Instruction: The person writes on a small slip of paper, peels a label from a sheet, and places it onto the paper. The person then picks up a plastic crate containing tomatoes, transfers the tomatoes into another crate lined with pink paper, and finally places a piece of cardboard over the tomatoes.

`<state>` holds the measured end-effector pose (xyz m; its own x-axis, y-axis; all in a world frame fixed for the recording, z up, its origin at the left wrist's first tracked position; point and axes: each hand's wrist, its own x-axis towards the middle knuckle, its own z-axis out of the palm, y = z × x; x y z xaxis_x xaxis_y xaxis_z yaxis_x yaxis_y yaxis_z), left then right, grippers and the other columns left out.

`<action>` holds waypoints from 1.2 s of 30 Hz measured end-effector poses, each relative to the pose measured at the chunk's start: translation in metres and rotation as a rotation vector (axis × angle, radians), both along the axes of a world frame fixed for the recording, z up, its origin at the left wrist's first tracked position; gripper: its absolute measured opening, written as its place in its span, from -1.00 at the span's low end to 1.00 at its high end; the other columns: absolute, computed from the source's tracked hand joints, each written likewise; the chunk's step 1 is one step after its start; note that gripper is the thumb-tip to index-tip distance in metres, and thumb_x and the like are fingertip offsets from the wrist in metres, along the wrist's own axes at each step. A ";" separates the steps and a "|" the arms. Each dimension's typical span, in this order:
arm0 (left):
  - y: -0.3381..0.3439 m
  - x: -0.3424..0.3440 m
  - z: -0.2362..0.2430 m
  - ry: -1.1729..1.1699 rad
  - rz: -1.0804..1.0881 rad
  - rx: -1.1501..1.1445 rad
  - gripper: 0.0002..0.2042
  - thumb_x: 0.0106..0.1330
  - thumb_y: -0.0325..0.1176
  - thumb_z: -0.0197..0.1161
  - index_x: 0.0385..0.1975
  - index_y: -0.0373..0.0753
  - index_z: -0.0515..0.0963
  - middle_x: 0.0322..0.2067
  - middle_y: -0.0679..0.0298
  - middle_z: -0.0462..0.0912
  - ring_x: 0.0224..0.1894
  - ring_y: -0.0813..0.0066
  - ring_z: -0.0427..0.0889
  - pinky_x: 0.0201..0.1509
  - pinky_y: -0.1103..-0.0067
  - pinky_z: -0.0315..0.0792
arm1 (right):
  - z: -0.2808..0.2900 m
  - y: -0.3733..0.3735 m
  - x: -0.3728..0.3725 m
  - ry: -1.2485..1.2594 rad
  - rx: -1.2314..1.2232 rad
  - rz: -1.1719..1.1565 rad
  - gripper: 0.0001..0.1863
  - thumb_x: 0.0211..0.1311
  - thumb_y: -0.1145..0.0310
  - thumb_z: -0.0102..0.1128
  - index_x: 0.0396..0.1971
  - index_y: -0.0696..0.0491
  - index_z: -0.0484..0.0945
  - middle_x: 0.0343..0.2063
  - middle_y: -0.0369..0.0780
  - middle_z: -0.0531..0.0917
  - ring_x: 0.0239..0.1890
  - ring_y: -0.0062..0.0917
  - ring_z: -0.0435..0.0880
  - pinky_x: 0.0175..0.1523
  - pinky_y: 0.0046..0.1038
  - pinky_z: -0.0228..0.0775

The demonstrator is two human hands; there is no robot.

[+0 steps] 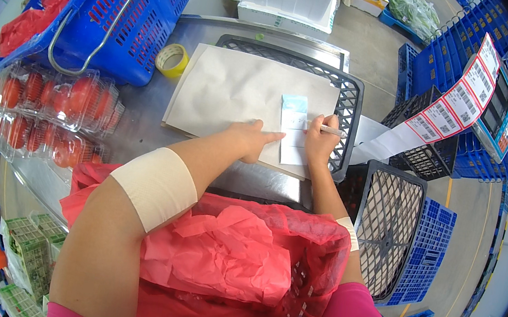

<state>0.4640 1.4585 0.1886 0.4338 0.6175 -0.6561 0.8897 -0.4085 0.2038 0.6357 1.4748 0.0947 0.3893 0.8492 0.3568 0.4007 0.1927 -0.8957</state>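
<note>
Brown paper sheet (237,92) covers the black crate (346,100), giving you a flat writing surface. Your left hand (250,139), index finger extended, pins one white slip (293,135) flat on it; your right hand (320,143) is closed around one pen (333,131), tip at the slip. Two clear tomato trays (54,113) lie at your left, one tape roll (172,60) beyond.

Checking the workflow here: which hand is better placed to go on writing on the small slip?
Right. The right hand already holds the pen on the slip; the left hand presses beside it.
</note>
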 end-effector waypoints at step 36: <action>0.003 0.005 0.010 0.013 0.033 -0.067 -0.23 -0.01 -0.51 0.05 0.22 0.35 0.00 0.06 0.04 0.23 0.05 0.15 0.37 0.02 0.46 0.33 | -0.004 -0.006 0.008 -0.052 -0.054 -0.026 -0.76 0.05 0.49 0.03 -0.72 0.13 0.23 -0.79 -0.23 0.35 -0.74 -0.50 0.34 -0.60 -0.43 0.15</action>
<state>0.4693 1.4618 0.1988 0.4053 0.5856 -0.7020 0.9051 -0.3651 0.2180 0.6440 1.4684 0.0911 0.3939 0.8573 0.3315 0.4515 0.1336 -0.8822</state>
